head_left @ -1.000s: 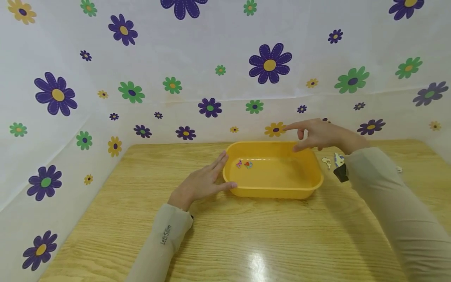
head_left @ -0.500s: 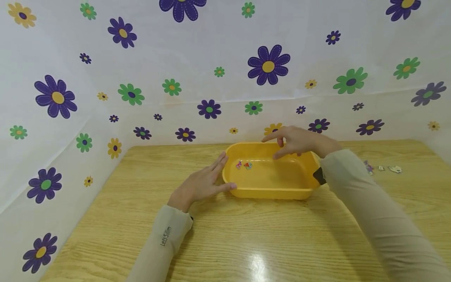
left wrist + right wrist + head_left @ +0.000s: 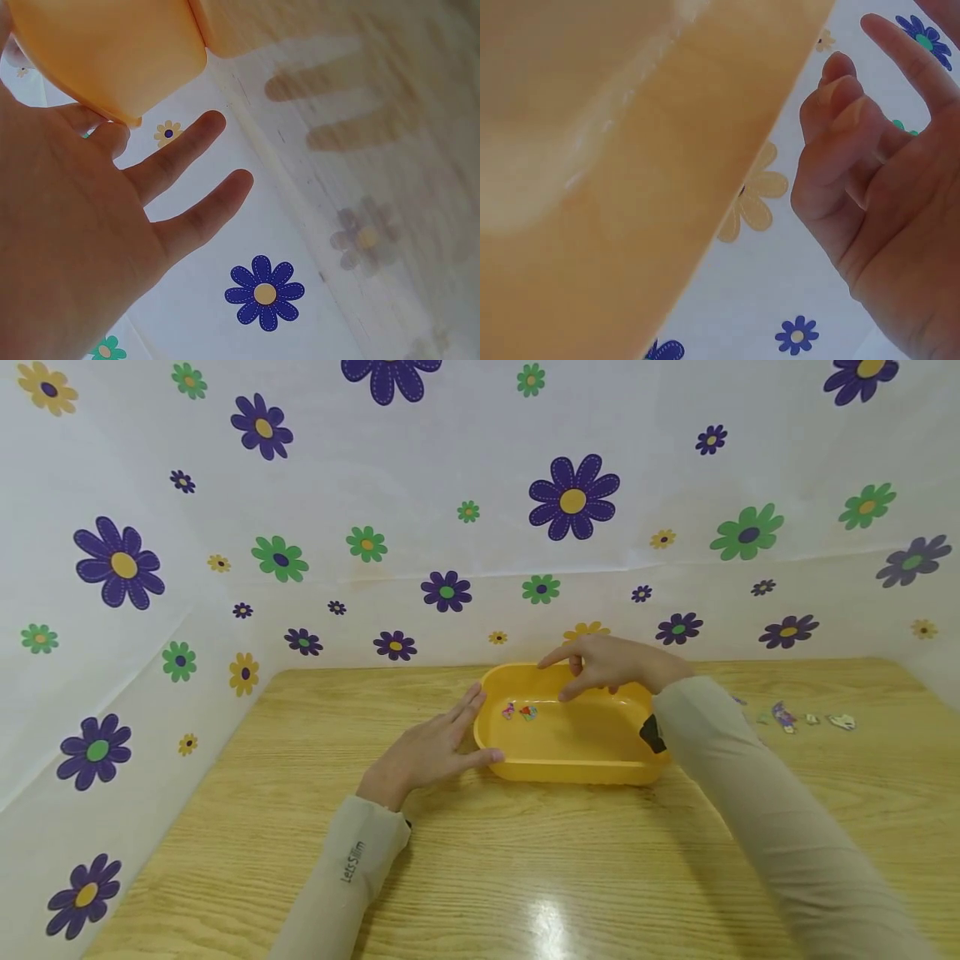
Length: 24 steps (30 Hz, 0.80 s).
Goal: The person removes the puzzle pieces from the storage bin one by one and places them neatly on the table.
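Note:
A yellow plastic basin [image 3: 570,772] stands on the wooden table against the floral backdrop. In it, near the left end, lie a small pink flat cutout [image 3: 508,711] and a small red-and-blue one [image 3: 528,712]. My left hand [image 3: 423,752] rests at the basin's left end, thumb over the front-left rim, other fingers along the side. In the left wrist view two of its fingers [image 3: 184,161] stretch out straight, apart from the basin. My right hand [image 3: 611,662] hovers over the basin's back right part, index finger and thumb spread with nothing between them, the other fingers bent in.
Right of the basin, several small flat cutouts lie in a row, among them a purple one [image 3: 783,717] and a white one [image 3: 842,722]. My right forearm [image 3: 757,793] partly hides that row. A white cloth with printed flowers [image 3: 337,460] rises behind the table [image 3: 450,868].
My right hand has moved left and slightly down, from above the basin's right end to farther over its inside. More cutouts show beyond the right sleeve. My left hand and the basin have not moved.

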Each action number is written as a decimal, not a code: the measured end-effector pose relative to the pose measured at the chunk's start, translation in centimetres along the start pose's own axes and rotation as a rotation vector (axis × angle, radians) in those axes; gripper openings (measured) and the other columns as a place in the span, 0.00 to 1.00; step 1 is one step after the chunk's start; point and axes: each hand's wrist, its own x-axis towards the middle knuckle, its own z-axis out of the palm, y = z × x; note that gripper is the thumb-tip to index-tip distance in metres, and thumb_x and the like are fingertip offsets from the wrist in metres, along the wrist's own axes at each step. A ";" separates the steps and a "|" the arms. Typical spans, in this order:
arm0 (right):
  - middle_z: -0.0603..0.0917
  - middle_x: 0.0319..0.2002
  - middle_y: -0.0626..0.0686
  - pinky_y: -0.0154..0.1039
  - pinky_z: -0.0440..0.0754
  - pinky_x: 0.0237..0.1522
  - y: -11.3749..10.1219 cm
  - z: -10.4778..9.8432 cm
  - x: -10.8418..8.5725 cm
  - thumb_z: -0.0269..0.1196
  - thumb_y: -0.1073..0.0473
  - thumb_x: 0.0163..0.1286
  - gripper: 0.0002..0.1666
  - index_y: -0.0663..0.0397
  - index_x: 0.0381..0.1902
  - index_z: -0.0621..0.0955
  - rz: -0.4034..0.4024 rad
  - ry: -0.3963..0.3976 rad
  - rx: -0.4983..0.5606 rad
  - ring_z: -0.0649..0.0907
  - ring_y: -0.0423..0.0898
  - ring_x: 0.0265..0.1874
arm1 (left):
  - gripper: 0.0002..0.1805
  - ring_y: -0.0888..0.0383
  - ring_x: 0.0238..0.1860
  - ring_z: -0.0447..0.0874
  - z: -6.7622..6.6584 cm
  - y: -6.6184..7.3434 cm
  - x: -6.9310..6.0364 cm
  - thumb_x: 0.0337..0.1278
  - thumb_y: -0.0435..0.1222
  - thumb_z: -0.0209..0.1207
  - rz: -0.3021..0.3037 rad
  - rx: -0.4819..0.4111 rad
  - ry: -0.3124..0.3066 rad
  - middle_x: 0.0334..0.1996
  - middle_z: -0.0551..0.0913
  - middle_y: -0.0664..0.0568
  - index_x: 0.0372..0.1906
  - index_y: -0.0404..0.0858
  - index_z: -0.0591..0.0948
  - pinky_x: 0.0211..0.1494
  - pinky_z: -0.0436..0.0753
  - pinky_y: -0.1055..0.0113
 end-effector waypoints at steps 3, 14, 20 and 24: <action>0.74 0.26 0.52 0.34 0.76 0.17 0.1 0.4 0.7 0.70 0.57 0.66 0.34 0.61 0.68 0.76 0.005 -0.007 0.011 0.67 0.40 0.14 | 0.56 0.44 0.77 0.55 0.1 0.0 0.0 0.62 0.74 0.43 -0.001 -0.003 -0.003 0.82 0.35 0.57 0.83 0.46 0.41 0.73 0.64 0.43; 0.69 0.18 0.47 0.30 0.70 0.15 0.7 2.0 2.4 0.68 0.59 0.67 0.32 0.60 0.68 0.77 0.053 -0.073 0.076 0.61 0.37 0.11 | 0.54 0.44 0.77 0.56 0.0 0.0 0.0 0.65 0.71 0.46 -0.003 0.011 -0.002 0.82 0.36 0.57 0.83 0.46 0.41 0.73 0.65 0.45; 0.66 0.15 0.44 0.28 0.68 0.14 0.6 2.9 3.3 0.69 0.60 0.66 0.32 0.60 0.67 0.78 0.090 -0.116 0.070 0.60 0.36 0.10 | 0.54 0.44 0.77 0.56 -0.1 0.1 0.0 0.66 0.70 0.47 -0.007 0.012 -0.004 0.82 0.36 0.57 0.83 0.45 0.42 0.73 0.65 0.45; 0.76 0.22 0.49 0.29 0.68 0.14 1.0 3.8 3.9 0.69 0.59 0.67 0.29 0.58 0.65 0.80 0.133 -0.126 0.041 0.62 0.38 0.10 | 0.54 0.45 0.77 0.56 0.0 0.1 -0.1 0.66 0.70 0.47 0.000 0.016 -0.001 0.82 0.36 0.57 0.83 0.45 0.42 0.73 0.65 0.46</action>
